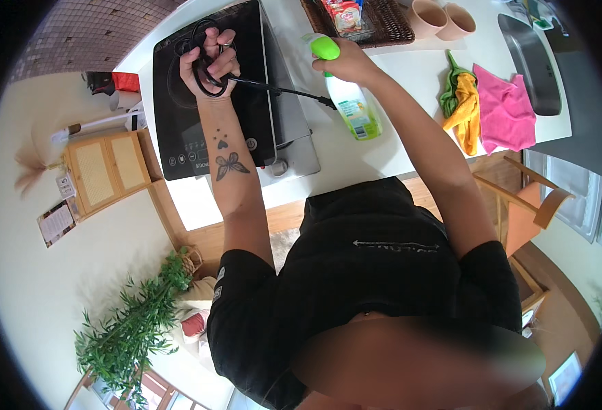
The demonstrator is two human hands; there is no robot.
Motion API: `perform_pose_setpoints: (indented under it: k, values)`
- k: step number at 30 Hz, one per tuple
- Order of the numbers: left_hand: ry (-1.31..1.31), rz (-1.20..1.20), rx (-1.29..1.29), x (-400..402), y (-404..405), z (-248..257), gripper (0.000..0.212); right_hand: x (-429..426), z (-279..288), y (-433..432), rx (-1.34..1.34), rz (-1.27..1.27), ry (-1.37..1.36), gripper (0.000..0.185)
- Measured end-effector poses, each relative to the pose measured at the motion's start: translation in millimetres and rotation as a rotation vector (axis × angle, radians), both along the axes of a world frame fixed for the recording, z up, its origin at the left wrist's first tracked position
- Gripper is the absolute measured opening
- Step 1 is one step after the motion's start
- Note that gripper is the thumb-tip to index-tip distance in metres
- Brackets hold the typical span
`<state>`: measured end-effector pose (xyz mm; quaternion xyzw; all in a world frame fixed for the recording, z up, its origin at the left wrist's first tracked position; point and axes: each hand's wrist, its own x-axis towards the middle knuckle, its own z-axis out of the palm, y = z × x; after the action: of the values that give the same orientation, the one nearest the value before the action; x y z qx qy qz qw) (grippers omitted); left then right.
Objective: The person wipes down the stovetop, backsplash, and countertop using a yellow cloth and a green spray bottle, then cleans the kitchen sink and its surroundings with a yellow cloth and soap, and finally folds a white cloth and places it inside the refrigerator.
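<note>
My left hand [211,66], palm up, has its fingers curled around a looped black cable [195,77] above the dark glass of an induction cooktop [178,118]. From that hand the cable runs right, towards a spray bottle [352,110], and its far end is at or behind the bottle. My right hand [347,61] grips this white and green bottle by its neck, below the bright green head; the bottle tilts over the white counter. Beneath and beside the cooktop sits a metal appliance [301,154] with a knob at its front.
A wicker tray [395,31] with packets stands at the back, beside two beige cups [426,19]. Green, yellow [467,107] and pink cloths [506,110] lie on the counter near a metal sink [536,77]. A wooden chair [526,215] stands beyond the right edge.
</note>
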<state>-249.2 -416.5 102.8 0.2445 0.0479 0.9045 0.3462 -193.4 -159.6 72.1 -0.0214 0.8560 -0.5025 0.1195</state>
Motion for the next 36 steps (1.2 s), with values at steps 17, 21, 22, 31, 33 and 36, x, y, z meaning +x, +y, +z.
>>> perform_pose_setpoints:
  k: [17,21,22,31,33,36]
  values:
    - [-0.151,0.032,-0.049,4.4,8.8,12.8,0.031,96.4,3.6,126.1,-0.001,-0.588,0.674,0.055]
    - [-0.195,0.025,-0.062,2.4,1.0,9.5,0.033,114.7,23.1,133.7,0.074,-0.484,0.624,0.071]
    - [-0.212,0.001,-0.042,0.3,0.6,5.9,0.035,130.1,12.1,155.4,0.066,-0.419,0.545,0.076]
    - [-0.201,0.04,-0.003,-16.6,-15.1,-24.7,0.044,189.1,-13.2,197.6,0.296,-0.817,0.343,0.027]
    - [-0.209,0.052,-0.011,-19.3,-16.4,-26.8,0.045,205.9,15.4,171.2,-0.054,-0.691,0.187,0.031]
    - [-0.227,0.052,0.032,-28.3,-7.9,-30.1,0.044,179.7,47.3,89.5,-0.117,-0.27,0.348,0.032]
